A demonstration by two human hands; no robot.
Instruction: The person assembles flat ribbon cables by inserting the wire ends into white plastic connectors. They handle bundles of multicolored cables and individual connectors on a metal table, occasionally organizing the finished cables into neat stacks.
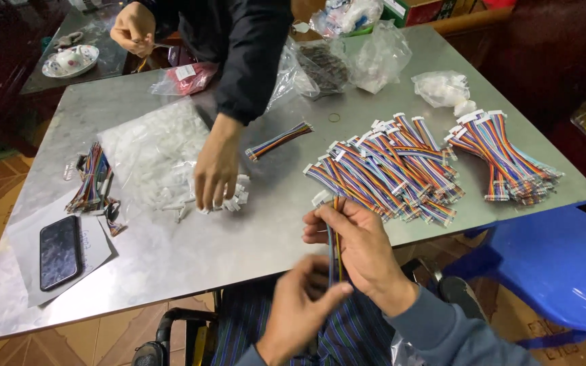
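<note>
My right hand point(357, 247) grips a multicoloured ribbon cable point(334, 238) near its white connector end, at the front edge of the metal table point(272, 230). My left hand point(300, 305) sits just below, fingers curled around the lower part of the same cable. A large heap of similar cables point(388, 173) lies right behind my right hand. Across the table, another person's hand point(217, 169) in a dark sleeve presses down on small white plastic connectors point(235, 196).
A second cable pile point(506, 152) lies at the right edge, a single cable bundle point(279, 140) mid-table. A clear bag of white connectors point(150, 152), loose cables point(93, 179), a dark phone point(59, 252) on paper, plastic bags point(374, 57) and a blue chair point(557, 264) surround them.
</note>
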